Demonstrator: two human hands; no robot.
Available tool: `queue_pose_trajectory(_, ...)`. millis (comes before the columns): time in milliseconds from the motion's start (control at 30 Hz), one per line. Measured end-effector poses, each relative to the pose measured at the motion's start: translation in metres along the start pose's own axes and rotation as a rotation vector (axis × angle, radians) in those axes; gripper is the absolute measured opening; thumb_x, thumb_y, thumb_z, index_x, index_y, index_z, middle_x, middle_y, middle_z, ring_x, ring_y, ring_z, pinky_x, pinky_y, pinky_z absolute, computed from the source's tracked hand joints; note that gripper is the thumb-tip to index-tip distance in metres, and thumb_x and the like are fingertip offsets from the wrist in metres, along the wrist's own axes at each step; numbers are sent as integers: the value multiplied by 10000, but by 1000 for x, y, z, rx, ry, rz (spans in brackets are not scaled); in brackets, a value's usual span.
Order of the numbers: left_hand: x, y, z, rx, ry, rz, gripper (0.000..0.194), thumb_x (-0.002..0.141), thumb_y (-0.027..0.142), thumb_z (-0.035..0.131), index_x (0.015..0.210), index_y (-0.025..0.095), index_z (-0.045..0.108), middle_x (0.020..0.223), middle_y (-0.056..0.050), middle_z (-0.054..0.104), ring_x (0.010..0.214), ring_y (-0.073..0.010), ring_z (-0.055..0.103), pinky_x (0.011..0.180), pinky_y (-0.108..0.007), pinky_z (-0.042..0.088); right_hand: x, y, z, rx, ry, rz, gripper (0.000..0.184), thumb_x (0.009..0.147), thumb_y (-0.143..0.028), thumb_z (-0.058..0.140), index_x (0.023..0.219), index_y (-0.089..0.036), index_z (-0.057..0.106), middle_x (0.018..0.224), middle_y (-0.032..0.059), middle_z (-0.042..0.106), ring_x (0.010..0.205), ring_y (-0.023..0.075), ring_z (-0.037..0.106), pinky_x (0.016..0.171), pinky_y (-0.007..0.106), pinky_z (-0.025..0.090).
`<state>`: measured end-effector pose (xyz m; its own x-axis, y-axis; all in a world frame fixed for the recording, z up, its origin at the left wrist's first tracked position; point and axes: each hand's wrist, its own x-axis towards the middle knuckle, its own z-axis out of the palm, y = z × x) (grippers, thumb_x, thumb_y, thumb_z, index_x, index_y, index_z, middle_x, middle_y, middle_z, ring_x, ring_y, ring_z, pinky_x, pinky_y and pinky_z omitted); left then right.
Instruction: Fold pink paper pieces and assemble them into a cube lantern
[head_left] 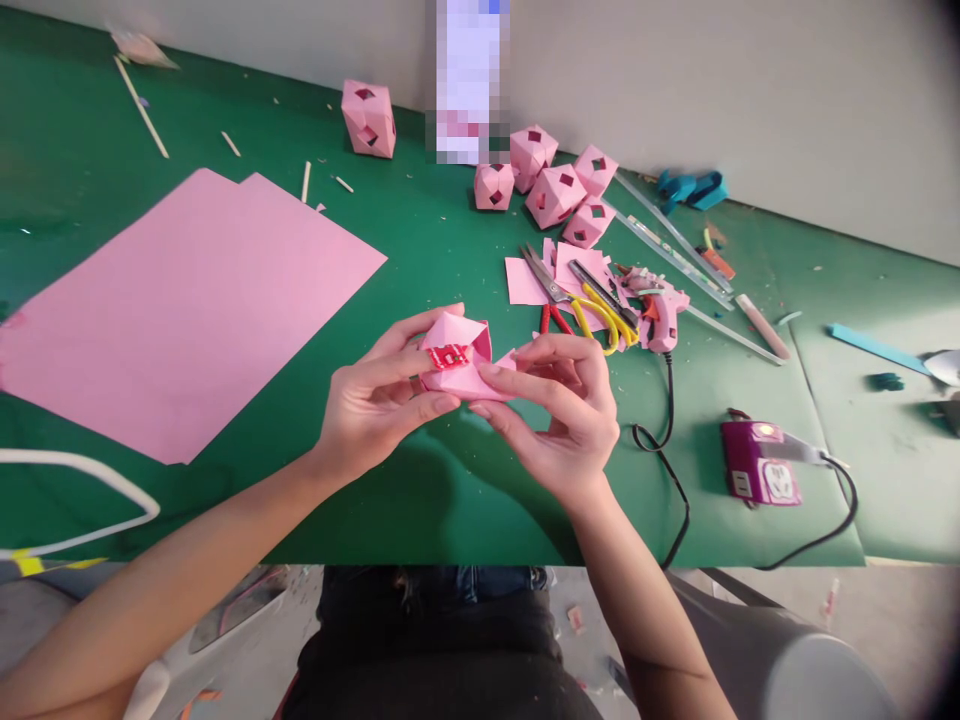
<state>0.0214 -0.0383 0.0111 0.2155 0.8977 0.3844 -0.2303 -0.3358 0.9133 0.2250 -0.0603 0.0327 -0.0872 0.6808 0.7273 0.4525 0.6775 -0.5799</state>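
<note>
Pink paper (463, 378), folded into flat sides and points, is above the smooth green bench (435, 245). The left hand (367, 400) has one side in a snug grip; the right hand (568, 410) pinches the other. Boxy paper shapes (555, 200) with diamond holes sit behind.

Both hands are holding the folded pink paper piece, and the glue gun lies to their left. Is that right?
Not quite: the head view shows the glue gun to their right. The left hand and right hand do hold the folded pink paper piece.
</note>
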Motion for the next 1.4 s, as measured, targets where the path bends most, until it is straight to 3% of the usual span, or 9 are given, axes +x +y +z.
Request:
queue_pose_trajectory(500, 6, -10, -10, -11, 90, -11, 374, 925, 394, 859, 1290, 414, 781, 1509, -14, 696, 1474, -333, 618, 1082, -514, 678, -2, 7, -3, -23, 58, 99, 265, 893, -348, 873, 1154, -359, 828, 1140, 64, 673, 1001, 240, 716, 830, 450, 705)
queue_pose_trajectory(633, 20, -31, -32, 169, 269, 113, 595, 922, 423, 864, 1469, 385, 633, 1632, 28, 574, 1562, -327, 506, 1246, -519, 547, -1, 5, -3, 331, 58, 362, 317, 928, -524, 807, 1178, -329, 816, 1193, 79, 742, 1027, 252, 762, 715, 394, 713)
queue_pose_trajectory(767, 28, -59, -50, 376, 204, 95, 780, 903, 507, 854, 1575, 350, 490, 1701, -112, 455, 1587, -371, 462, 1124, -494, 617, 0, -2, 0, 719, -42, 680, 376, 993, -580, 694, 1215, -295, 798, 1113, 64, 833, 757, 197, 799, 656, 375, 713)
queue_pose_trajectory(867, 30, -67, -56, 585, 199, 94, 815, 895, 545, 841, 1585, 303, 480, 1687, -152, 469, 1621, -395, 403, 1277, -606, 451, 0, -7, 2, 765, -70, 795, 399, 986, -577, 697, 1192, -253, 803, 1096, 79, 853, 742, 212, 815, 701, 401, 725)
queue_pose_trajectory(967, 27, -53, -50, 748, 291, 259, 717, 912, 572, 810, 1524, 306, 546, 1713, -64, 450, 1703, -409, 201, 1392, -650, 192, -1, -9, 7, 678, -68, 806, 417, 1011, -593, 652, 1199, -248, 794, 1074, 83, 857, 808, 235, 832, 747, 416, 726)
queue_pose_trajectory(1033, 22, -37, -37, 762, 247, 380, 576, 991, 567, 708, 1486, 298, 589, 1636, -41, 540, 1650, -377, 350, 1370, -601, 290, -3, -10, 12, 589, -34, 764, 367, 1031, -564, 637, 1153, -258, 798, 1051, 73, 858, 886, 236, 836, 808, 411, 722)
queue_pose_trajectory(1100, 14, -21, -19, 694, 68, 424, 491, 1006, 564, 679, 1380, 247, 667, 1351, -96, 743, 1321, -310, 688, 1147, -494, 565, -5, -11, 18, 523, -2, 698, 302, 1048, -514, 634, 1093, -264, 797, 1011, 57, 855, 938, 224, 832, 847, 389, 713)
queue_pose_trajectory(1200, 4, -7, 4, 625, -2, 263, 368, 923, 449, 830, 1197, 231, 717, 1046, -40, 821, 744, -148, 744, 691, -277, 636, -11, -13, 27, 450, 20, 628, 264, 1069, -474, 614, 1070, -262, 772, 966, 39, 844, 898, 199, 825, 792, 345, 704)
queue_pose_trajectory(1400, 0, -5, 11, 272, 15, 41, 415, 909, 442, 848, 1212, 196, 707, 1088, -82, 842, 935, -204, 844, 776, -251, 706, -18, -10, 35, 238, 115, 447, 147, 1083, -326, 604, 1127, -266, 730, 1108, 50, 840, 1002, 186, 808, 886, 372, 675)
